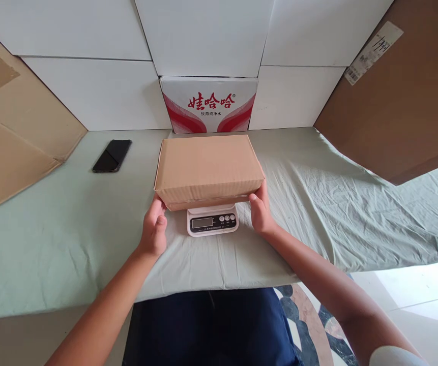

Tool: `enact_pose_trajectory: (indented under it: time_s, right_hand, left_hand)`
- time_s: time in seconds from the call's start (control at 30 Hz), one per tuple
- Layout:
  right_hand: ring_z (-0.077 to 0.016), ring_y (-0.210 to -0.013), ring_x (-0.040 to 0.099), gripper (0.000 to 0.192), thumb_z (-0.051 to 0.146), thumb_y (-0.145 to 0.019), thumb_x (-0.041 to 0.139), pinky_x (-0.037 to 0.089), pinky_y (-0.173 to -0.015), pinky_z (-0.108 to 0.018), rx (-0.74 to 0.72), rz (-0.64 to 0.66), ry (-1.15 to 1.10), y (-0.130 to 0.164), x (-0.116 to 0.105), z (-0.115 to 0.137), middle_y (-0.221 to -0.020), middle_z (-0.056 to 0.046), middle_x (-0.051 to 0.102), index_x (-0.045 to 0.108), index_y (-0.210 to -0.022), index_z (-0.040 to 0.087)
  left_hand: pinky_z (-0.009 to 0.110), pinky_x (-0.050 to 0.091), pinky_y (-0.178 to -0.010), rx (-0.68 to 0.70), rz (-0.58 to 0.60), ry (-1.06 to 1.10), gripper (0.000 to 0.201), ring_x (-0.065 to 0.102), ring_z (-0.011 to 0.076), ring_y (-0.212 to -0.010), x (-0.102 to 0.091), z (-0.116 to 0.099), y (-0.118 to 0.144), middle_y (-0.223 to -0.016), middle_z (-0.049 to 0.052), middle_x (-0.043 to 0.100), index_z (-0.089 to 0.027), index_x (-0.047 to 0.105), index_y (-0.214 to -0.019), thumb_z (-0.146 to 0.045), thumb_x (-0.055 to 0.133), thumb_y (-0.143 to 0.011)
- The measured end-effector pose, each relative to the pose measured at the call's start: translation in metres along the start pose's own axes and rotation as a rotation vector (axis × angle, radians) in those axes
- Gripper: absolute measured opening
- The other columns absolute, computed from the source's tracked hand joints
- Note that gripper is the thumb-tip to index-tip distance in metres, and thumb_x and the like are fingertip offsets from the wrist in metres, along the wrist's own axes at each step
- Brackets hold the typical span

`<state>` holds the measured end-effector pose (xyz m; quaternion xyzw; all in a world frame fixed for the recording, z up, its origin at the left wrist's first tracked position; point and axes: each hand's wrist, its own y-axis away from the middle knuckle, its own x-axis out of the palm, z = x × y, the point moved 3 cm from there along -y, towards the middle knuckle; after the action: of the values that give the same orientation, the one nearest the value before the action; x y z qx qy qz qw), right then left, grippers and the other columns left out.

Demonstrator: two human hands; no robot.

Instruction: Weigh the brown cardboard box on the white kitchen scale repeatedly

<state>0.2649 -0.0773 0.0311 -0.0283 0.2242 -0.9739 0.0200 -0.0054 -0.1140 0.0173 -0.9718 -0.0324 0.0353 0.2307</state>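
A closed brown cardboard box (208, 162) is between my two hands, over a small white kitchen scale (213, 229). My left hand (155, 226) grips the box at its near left corner, thumb toward me. At the near right corner my right hand (260, 208) holds it, with the thumb on the front side. The box covers the scale's weighing plate, so I cannot tell whether it rests on it. Only the scale's front panel shows, with a grey display and several round buttons; I can read no figures there.
A black phone (112, 156) lies on the pale green cloth (69, 223) to the left. Behind stands a white and red carton (210, 104) against white panels (89, 91). Large cardboard sheets flank the table, one at left (16, 122) and one at right (398, 107).
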Motion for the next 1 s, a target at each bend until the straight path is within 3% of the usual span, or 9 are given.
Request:
enact_pose_trajectory:
  time_s: [0.07,0.17,0.27,0.4,0.63,1.0]
  right_hand:
    - [-0.0274,-0.165,0.021,0.079,0.075,-0.089,0.048,0.019,-0.137,-0.055,0.033,-0.035,-0.041,-0.004,-0.006,0.0,-0.173,0.007,0.03,0.028,-0.159,0.044]
    - [-0.0293,-0.163,0.026,0.074,0.075,-0.089,0.043,0.022,-0.134,-0.062,0.06,-0.133,-0.098,-0.014,-0.021,0.003,-0.171,0.007,0.033,0.03,-0.156,0.047]
    - [-0.0298,-0.162,0.028,0.07,0.073,-0.088,0.045,0.017,-0.134,-0.062,0.075,-0.232,-0.137,-0.022,-0.036,0.004,-0.168,0.006,0.04,0.037,-0.152,0.046]
    - [-0.0289,-0.161,0.031,0.07,0.07,-0.086,0.048,0.018,-0.135,-0.059,0.122,-0.261,-0.187,-0.024,-0.04,0.0,-0.167,0.003,0.041,0.041,-0.151,0.043]
    - [-0.0301,-0.162,0.028,0.07,0.072,-0.088,0.049,0.02,-0.135,-0.062,0.105,-0.142,-0.155,-0.015,-0.022,0.0,-0.168,0.003,0.04,0.04,-0.151,0.042]
    - [-0.0293,-0.162,0.029,0.072,0.072,-0.09,0.048,0.025,-0.134,-0.059,0.121,-0.066,-0.117,-0.003,-0.011,-0.001,-0.169,0.004,0.039,0.037,-0.154,0.041]
  left_hand:
    - [0.051,0.03,-0.129,0.035,-0.047,0.014,0.081,0.032,0.0365,-0.158,-0.005,-0.003,-0.003,-0.16,0.009,0.05,-0.03,0.05,-0.153,-0.077,0.049,-0.088]
    - [0.048,0.02,-0.133,0.097,-0.19,0.047,0.07,0.016,0.0298,-0.164,-0.021,-0.005,-0.009,-0.171,-0.006,0.035,-0.046,0.049,-0.152,-0.076,0.05,-0.089]
    - [0.05,0.018,-0.134,0.075,-0.238,0.068,0.061,0.014,0.0272,-0.164,-0.03,-0.003,-0.012,-0.171,-0.014,0.032,-0.053,0.051,-0.148,-0.074,0.048,-0.09]
    - [0.05,0.02,-0.134,0.026,-0.181,0.091,0.065,0.015,0.0285,-0.164,-0.026,0.0,-0.01,-0.172,-0.011,0.032,-0.048,0.05,-0.15,-0.075,0.048,-0.09]
    - [0.049,0.025,-0.133,-0.001,-0.07,0.114,0.075,0.022,0.0311,-0.162,-0.009,-0.002,-0.006,-0.171,-0.004,0.037,-0.043,0.044,-0.155,-0.077,0.049,-0.089]
    - [0.052,0.035,-0.126,-0.045,-0.054,0.111,0.081,0.039,0.0359,-0.155,-0.004,-0.002,0.0,-0.163,0.012,0.048,-0.029,0.052,-0.152,-0.077,0.052,-0.087]
